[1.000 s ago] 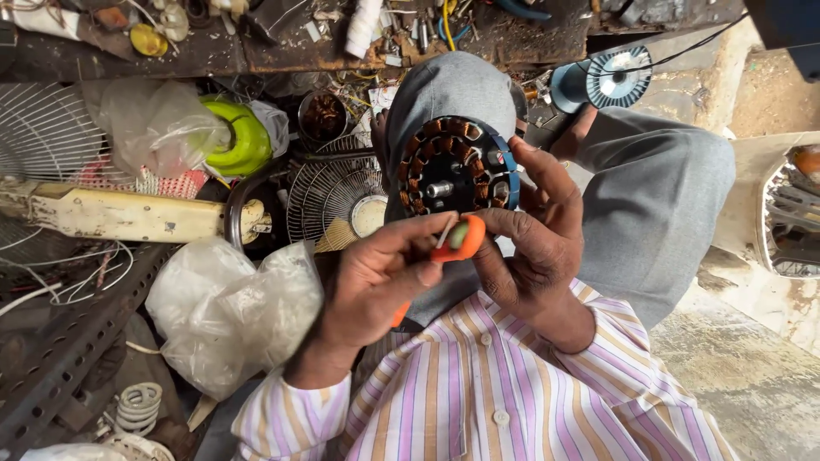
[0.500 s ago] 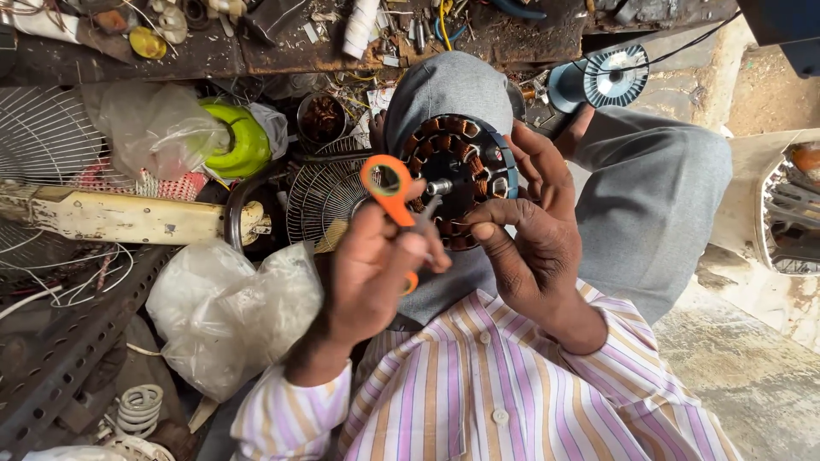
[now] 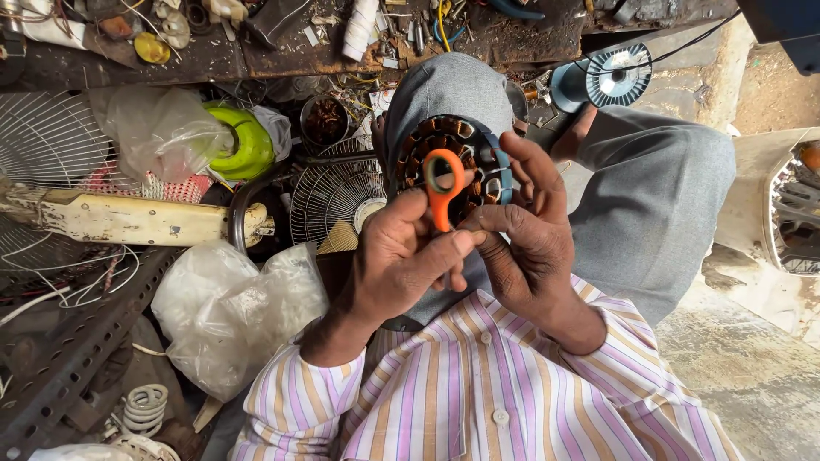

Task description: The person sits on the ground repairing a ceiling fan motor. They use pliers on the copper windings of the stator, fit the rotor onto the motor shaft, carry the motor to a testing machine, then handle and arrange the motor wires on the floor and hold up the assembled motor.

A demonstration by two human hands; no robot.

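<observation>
Scissors [image 3: 444, 183] with orange handles in my left hand [image 3: 401, 265], against the motor stator [image 3: 453, 166] on my knee.

My left grip is closed around the scissors below the orange loop, blades hidden behind my fingers; my right hand [image 3: 530, 248] wraps the stator's blue rim, fingers curled shut on it. The stator looks heavy and rigid, best held by the rim, since its copper windings seem delicate. The scissors appear light, stiff, their plastic handles smooth. Beyond lie a wire fan guard [image 3: 329, 201], a crumpled plastic bag [image 3: 231, 307] and a cluttered tabletop [image 3: 282, 51].
</observation>
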